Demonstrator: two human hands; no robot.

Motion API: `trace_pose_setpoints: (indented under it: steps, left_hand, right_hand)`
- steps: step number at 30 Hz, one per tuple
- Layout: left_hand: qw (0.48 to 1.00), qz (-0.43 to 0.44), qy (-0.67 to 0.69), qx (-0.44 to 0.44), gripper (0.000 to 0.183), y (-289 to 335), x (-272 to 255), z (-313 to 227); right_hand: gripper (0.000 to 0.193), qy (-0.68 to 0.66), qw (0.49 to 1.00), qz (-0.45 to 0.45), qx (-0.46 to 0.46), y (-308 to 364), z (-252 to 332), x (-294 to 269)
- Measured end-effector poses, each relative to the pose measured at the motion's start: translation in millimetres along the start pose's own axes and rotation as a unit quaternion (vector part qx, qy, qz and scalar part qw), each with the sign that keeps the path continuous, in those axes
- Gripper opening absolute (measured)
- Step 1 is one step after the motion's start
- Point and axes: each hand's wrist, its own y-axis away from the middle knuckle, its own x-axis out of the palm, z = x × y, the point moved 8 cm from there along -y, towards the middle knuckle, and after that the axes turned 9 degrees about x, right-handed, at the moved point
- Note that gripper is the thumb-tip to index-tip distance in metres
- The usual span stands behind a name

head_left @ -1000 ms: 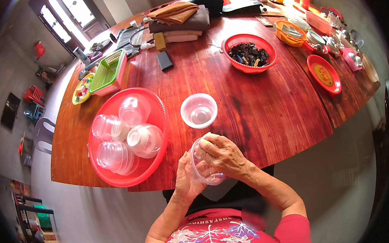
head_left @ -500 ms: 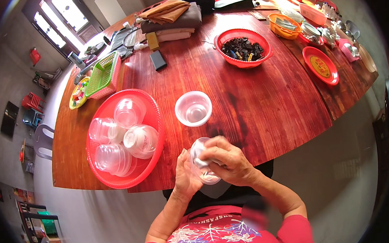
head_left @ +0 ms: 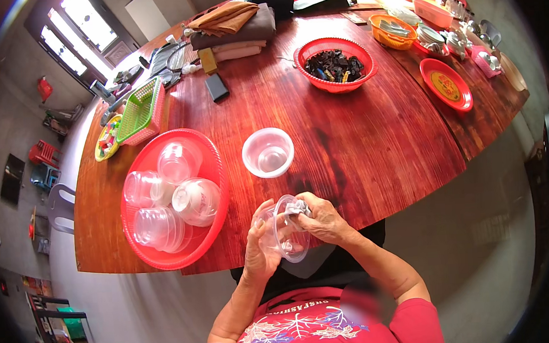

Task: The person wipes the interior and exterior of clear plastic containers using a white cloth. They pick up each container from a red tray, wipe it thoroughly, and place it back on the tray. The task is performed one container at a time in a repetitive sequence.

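Observation:
My left hand point(head_left: 259, 243) grips a clear plastic bowl point(head_left: 296, 248) from its outer left side, its mouth tilted toward the right. In my right hand point(head_left: 325, 220) is a crumpled whitish cloth point(head_left: 297, 209), pressed against the bowl's upper rim. Just beyond my hands, another clear plastic bowl point(head_left: 268, 152) stands upright on the wooden table. To the left lies a large red tray point(head_left: 218, 168) with several stacks of clear bowls point(head_left: 159, 226) in it, and one whitish bowl point(head_left: 196, 201) turned upside down.
A red basket point(head_left: 334, 45) of dark pieces stands far right of centre, near a red plate point(head_left: 445, 84) and an orange basket point(head_left: 392, 32). Back left are a green-and-pink basket point(head_left: 141, 111), a black box point(head_left: 217, 87) and folded cloths point(head_left: 236, 27). The table's front edge borders my lap.
My right hand has moved the cloth from inside the bowl to its upper rim. The bowl has turned so its mouth faces more to the right. The whole view has shifted slightly.

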Motion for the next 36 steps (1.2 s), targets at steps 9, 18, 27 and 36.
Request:
trace_pose_setpoints:
  steps: [9, 18, 27, 36]
  left_hand:
    - [0.999, 0.013, -0.016, -0.036, 0.067, -3.7, 9.3, -3.3]
    - [0.988, 0.043, 0.013, -0.147, 0.063, 1.1, 5.2, -10.0]
    - [0.964, 0.012, -0.208, 0.167, 0.063, -2.8, 18.9, -47.5]
    - [0.993, 0.115, 0.009, 0.020, 0.099, -1.8, 19.6, -41.7]
  right_hand:
    - [0.030, 0.102, 0.976, -0.090, -0.170, 14.8, 18.2, -12.7]
    - [0.034, 0.352, 0.777, -0.121, -0.508, 27.3, 107.2, 3.9]
    - [0.025, -0.066, 0.996, -0.054, -0.012, -5.6, 7.3, 15.9]
    - [0.015, 0.098, 0.967, -0.053, -0.228, 9.8, 63.4, -2.7]
